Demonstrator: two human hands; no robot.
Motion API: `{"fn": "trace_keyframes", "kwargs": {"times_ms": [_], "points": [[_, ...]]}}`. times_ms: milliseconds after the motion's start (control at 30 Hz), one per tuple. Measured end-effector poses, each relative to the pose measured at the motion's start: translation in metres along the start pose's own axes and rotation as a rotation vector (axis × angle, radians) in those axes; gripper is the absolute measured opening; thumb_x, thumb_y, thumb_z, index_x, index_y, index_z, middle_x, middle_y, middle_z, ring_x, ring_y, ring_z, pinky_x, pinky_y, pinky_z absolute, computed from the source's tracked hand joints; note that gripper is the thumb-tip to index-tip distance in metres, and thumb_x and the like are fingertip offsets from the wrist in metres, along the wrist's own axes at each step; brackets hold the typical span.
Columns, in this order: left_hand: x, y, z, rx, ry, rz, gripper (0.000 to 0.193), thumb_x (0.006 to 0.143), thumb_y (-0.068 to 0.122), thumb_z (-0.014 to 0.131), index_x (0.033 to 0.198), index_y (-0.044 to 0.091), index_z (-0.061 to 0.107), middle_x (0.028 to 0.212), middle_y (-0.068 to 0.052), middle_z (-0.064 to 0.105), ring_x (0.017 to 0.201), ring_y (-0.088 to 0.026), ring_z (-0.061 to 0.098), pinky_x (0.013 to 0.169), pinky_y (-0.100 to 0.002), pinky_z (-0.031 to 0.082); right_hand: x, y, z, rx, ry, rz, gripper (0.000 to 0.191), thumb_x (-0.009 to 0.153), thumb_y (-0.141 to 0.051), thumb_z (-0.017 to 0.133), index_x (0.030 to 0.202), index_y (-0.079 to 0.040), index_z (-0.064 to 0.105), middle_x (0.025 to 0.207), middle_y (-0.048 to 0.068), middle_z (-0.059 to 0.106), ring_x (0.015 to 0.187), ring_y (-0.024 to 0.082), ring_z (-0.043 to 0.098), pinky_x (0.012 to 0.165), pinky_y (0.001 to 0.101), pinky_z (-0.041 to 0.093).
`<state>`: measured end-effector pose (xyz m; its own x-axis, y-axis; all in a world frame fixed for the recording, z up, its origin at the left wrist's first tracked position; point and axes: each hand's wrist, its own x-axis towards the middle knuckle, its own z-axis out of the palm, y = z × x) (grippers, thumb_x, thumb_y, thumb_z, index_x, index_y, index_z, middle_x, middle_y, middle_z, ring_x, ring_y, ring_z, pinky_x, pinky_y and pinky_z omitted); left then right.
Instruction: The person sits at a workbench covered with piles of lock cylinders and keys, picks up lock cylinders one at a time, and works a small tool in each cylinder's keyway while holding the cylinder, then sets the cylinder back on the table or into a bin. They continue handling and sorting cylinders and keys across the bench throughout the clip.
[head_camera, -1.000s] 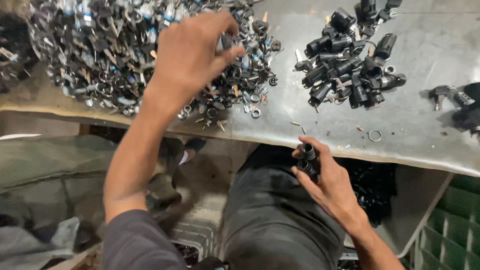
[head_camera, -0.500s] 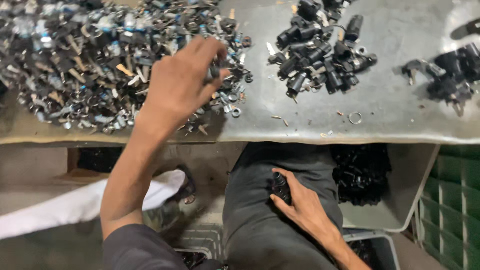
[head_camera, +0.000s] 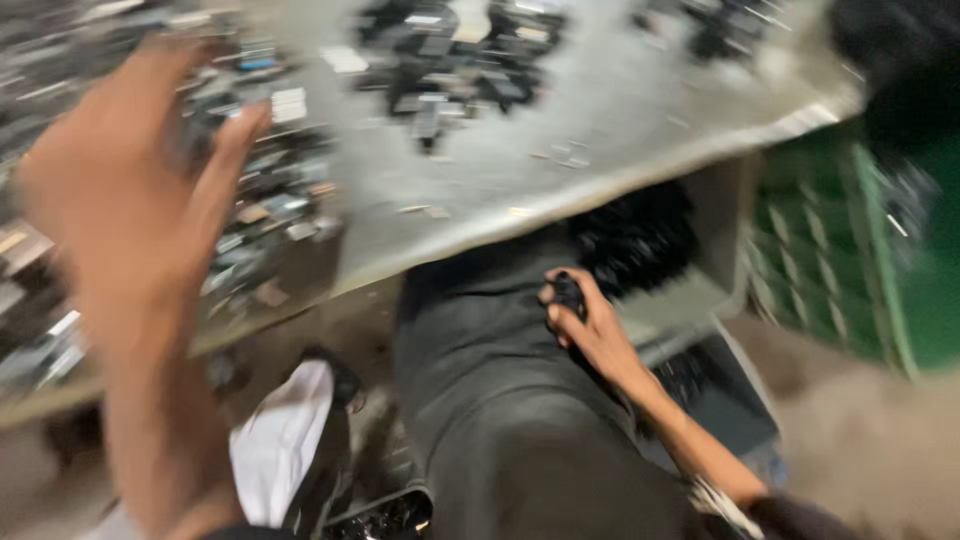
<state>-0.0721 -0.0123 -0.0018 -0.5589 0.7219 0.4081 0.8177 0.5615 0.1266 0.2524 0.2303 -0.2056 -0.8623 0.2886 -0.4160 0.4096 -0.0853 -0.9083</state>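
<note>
Our left hand (head_camera: 130, 200) hovers with its grip spread open over the heap of small metal parts (head_camera: 260, 190) on the grey table (head_camera: 600, 130). Our right hand (head_camera: 590, 325), down at our lap, has its grip closed on a small black part (head_camera: 568, 293).

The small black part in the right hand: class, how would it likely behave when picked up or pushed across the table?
The small black part looks solid and rigid, so probably stiff rather than floppy. It fits inside the right hand, so it is likely light, though possibly dense for its size. Its outline seems rounded, so it might roll on the grey table; blur hides its exact shape.
</note>
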Motion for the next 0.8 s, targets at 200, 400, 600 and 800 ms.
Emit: {"fn": "trace_keyframes", "kwargs": {"times_ms": [200,400,600,800], "points": [[-0.016,0.106,-0.004,-0.456,-0.35,-0.162,0.028,0.081,0.015,0.086,0.103,0.001,0.075,0.086,-0.013,0.072,0.063,-0.021,0.065,0.055,-0.032,0.048,-0.02,0.091,-0.061,0.62,0.405,0.293,0.034,0.097,-0.012,0.053,0.13,-0.002,0.058,0.112,0.009,0.066,0.085,0.017,0.067,0.064,0.0312,0.055],[-0.035,0.138,0.05,-0.856,-0.328,-0.17,0.02,0.087,0.018,0.082,0.101,0.008,0.074,0.092,-0.007,0.074,0.071,-0.019,0.07,0.062,-0.03,0.052,0.027,0.112,-0.105,0.789,0.64,0.393,0.045,0.098,-0.037,0.046,0.131,-0.007,0.052,0.131,0.012,0.057,0.109,0.026,0.062,0.081,0.0428,0.054],[-0.076,0.16,0.073,-0.899,-0.316,-0.333,0.016,0.086,0.018,0.081,0.096,0.008,0.074,0.082,-0.007,0.071,0.065,-0.025,0.069,0.056,-0.036,0.051,0.042,0.029,-0.038,-0.272,0.797,-0.391,0.036,0.105,-0.026,0.056,0.134,-0.005,0.052,0.14,0.014,0.054,0.123,0.028,0.056,0.1,0.0424,0.048],[-0.103,0.171,0.088,-0.952,-0.299,-0.37,0.013,0.09,0.018,0.078,0.095,0.008,0.07,0.085,-0.007,0.071,0.068,-0.027,0.068,0.057,-0.036,0.051,0.047,-0.096,-0.024,-0.626,0.47,-0.69,0.027,0.103,-0.006,0.07,0.129,-0.005,0.061,0.13,0.012,0.065,0.117,0.027,0.063,0.103,0.0367,0.051]]}}
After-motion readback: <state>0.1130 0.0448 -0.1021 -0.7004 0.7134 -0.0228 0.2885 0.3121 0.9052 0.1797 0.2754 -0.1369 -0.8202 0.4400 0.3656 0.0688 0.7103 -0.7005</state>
